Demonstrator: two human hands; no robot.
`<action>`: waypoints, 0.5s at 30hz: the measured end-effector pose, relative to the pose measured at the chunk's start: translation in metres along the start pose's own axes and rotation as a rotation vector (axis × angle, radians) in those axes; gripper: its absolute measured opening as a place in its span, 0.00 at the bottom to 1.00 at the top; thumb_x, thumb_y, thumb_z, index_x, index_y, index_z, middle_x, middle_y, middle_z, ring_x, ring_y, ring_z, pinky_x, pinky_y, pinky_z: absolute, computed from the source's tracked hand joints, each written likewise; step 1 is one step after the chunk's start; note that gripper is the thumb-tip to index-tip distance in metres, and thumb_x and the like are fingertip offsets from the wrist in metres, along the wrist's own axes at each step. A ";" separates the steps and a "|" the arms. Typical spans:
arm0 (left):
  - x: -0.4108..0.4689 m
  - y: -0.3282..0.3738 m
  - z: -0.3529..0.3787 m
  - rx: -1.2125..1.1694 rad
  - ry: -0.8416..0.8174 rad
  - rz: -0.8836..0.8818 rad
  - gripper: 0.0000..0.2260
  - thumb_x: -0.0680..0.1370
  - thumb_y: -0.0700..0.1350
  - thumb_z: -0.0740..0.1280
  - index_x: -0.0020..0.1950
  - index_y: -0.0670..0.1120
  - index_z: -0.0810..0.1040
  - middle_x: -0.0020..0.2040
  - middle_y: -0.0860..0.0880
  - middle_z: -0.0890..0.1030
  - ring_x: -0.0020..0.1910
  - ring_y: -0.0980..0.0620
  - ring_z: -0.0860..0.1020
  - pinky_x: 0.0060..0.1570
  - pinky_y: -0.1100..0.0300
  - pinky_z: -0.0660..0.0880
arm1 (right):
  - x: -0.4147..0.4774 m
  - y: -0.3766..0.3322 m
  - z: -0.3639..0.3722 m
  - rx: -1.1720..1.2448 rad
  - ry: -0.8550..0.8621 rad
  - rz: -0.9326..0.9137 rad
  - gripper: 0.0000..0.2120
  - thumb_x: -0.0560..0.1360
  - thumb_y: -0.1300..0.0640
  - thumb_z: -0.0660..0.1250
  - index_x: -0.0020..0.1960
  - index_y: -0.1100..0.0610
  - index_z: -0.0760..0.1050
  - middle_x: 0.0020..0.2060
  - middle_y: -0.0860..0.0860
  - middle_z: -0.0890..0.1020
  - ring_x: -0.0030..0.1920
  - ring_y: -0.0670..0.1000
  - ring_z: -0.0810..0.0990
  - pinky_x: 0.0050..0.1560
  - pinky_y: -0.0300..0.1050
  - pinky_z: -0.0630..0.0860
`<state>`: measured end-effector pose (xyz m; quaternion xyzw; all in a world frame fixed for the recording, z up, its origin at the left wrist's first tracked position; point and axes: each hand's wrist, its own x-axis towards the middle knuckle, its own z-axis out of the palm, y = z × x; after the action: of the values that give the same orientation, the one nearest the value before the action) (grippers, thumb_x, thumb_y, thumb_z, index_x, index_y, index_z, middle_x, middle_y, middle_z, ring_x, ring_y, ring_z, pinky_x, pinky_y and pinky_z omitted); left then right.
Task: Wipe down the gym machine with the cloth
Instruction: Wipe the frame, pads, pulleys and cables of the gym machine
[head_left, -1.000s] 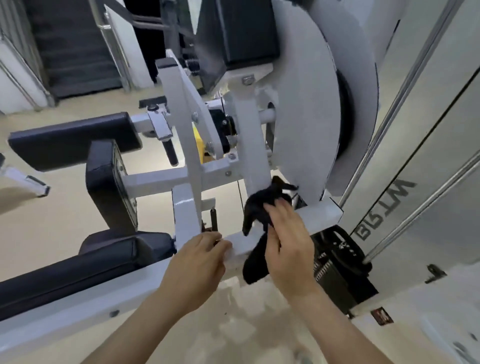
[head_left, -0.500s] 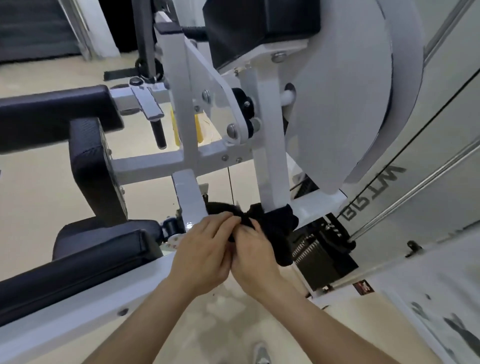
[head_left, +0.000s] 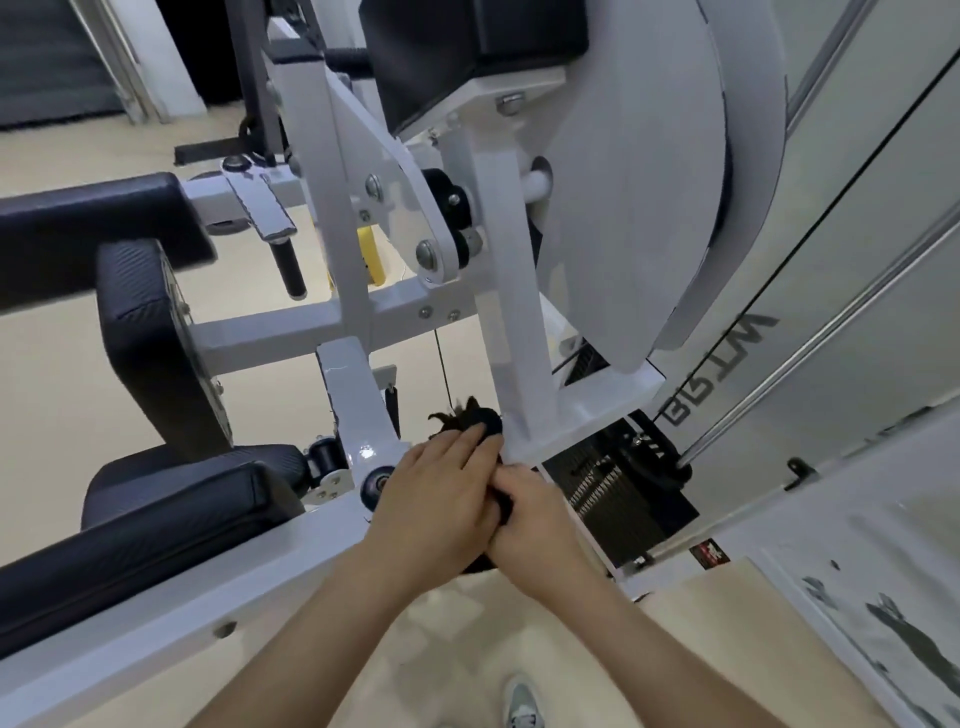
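Since half a second ago, your hands have drawn the cloth (head_left: 482, 423) off the right side of the post (head_left: 519, 312), where it was wrapped round the foot, and bunched it on the left side. A second ago your left hand was alone on the beam, away from the cloth.

Your left hand (head_left: 436, 488) now lies over the bundle with its fingers curved across the top, holding it down on the gym machine (head_left: 291, 338) right where the post meets the sloping white beam (head_left: 156, 639). A frayed black tuft sticks up just past your fingertips. Your right hand (head_left: 532, 514) is pressed against the left one, curled tight, and gripping the lower part of the cloth; a dark strip shows in the seam between the two hands and another bit hangs out beneath them.

Just right of your hands, past the beam's end, sits the black weight stack (head_left: 618, 499). Above it hangs the big white disc (head_left: 649, 182). To your left are the black seat pad (head_left: 156, 525) and the upright black cushion (head_left: 150, 343). A grey shoe (head_left: 522, 706) shows on the beige floor (head_left: 52, 395) below your arms.
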<state>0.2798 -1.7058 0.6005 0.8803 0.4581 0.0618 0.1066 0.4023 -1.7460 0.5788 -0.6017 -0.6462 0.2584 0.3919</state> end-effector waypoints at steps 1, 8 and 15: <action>0.000 -0.001 0.000 0.025 0.001 -0.001 0.25 0.79 0.51 0.55 0.77 0.50 0.61 0.76 0.51 0.63 0.73 0.49 0.63 0.69 0.54 0.58 | 0.004 0.010 -0.014 0.002 -0.059 0.041 0.18 0.66 0.63 0.64 0.51 0.45 0.76 0.41 0.42 0.80 0.42 0.41 0.76 0.45 0.30 0.72; 0.006 0.024 0.007 0.255 -0.036 -0.004 0.28 0.76 0.49 0.64 0.76 0.48 0.64 0.72 0.49 0.71 0.66 0.48 0.72 0.68 0.38 0.60 | 0.037 0.072 -0.080 -0.323 0.246 0.023 0.15 0.67 0.71 0.71 0.50 0.58 0.83 0.46 0.52 0.84 0.51 0.55 0.78 0.54 0.42 0.72; 0.025 0.045 0.012 0.257 0.027 -0.004 0.27 0.60 0.39 0.79 0.58 0.45 0.78 0.48 0.49 0.78 0.39 0.50 0.78 0.24 0.58 0.67 | 0.026 0.065 -0.048 0.300 0.545 0.522 0.20 0.77 0.67 0.64 0.66 0.52 0.73 0.52 0.58 0.75 0.48 0.53 0.79 0.53 0.48 0.79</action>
<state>0.3326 -1.7126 0.5998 0.8850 0.4652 0.0142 -0.0129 0.4799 -1.7183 0.5587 -0.7282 -0.2991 0.2719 0.5535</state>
